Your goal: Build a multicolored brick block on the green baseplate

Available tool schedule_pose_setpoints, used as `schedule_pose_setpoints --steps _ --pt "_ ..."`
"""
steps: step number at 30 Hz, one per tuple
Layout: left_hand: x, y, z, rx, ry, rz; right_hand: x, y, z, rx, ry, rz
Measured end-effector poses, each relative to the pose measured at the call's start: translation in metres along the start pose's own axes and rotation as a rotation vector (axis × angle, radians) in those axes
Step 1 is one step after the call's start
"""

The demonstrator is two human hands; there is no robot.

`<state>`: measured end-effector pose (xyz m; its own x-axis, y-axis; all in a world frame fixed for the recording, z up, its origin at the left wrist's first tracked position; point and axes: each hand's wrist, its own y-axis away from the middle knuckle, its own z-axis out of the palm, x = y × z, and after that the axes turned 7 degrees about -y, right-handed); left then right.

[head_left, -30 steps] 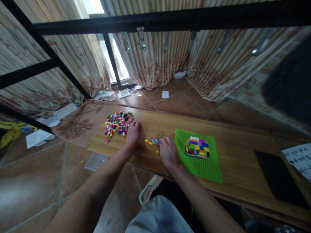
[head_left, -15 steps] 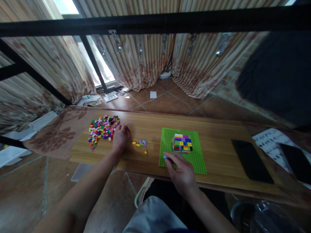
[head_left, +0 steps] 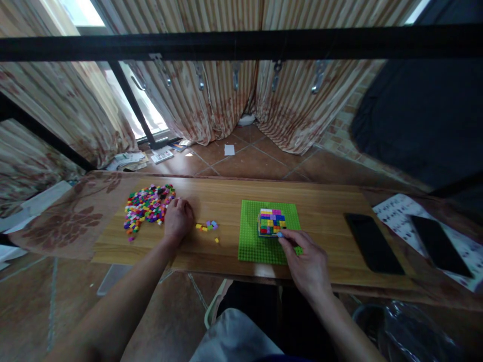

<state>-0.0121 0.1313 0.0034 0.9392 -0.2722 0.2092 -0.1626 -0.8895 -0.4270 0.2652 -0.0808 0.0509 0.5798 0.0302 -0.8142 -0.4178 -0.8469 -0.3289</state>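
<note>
Between the thumb and forefinger of my right hand (head_left: 307, 259) is a small blue toy brick (head_left: 279, 235). It is at the near right corner of a block of many-coloured bricks (head_left: 269, 221); whether the two touch I cannot tell. That block stands on a green studded baseplate (head_left: 251, 254). My left hand (head_left: 178, 219) rests on the wooden board with fingers curled, at the right edge of a heap of loose bricks (head_left: 147, 208). What its fingers hold, if anything, is hidden. Several yellow, green and purple bricks (head_left: 207, 226) lie between my hands, with one yellow brick (head_left: 217, 240) apart.
A black phone-like slab (head_left: 373, 244) lies on the board's right end. Beyond it are a printed sheet (head_left: 400, 216) and a second dark slab (head_left: 439, 246). A black metal bar (head_left: 241, 45) crosses above, with hooks hanging from it.
My right hand has moved with the blue brick from the baseplate's left side to the near right corner of the brick block. My left hand stays by the heap. The whole view has shifted slightly.
</note>
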Motion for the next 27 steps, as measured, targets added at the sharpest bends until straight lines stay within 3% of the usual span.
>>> schedule_pose_setpoints --steps 12,27 --pt "-0.001 0.0 0.002 0.003 -0.002 -0.001 0.004 -0.031 0.014 -0.113 0.194 -0.267" --pt "0.0 0.0 0.0 -0.017 0.009 -0.009 0.008 -0.029 0.016 -0.12 0.304 -0.318"
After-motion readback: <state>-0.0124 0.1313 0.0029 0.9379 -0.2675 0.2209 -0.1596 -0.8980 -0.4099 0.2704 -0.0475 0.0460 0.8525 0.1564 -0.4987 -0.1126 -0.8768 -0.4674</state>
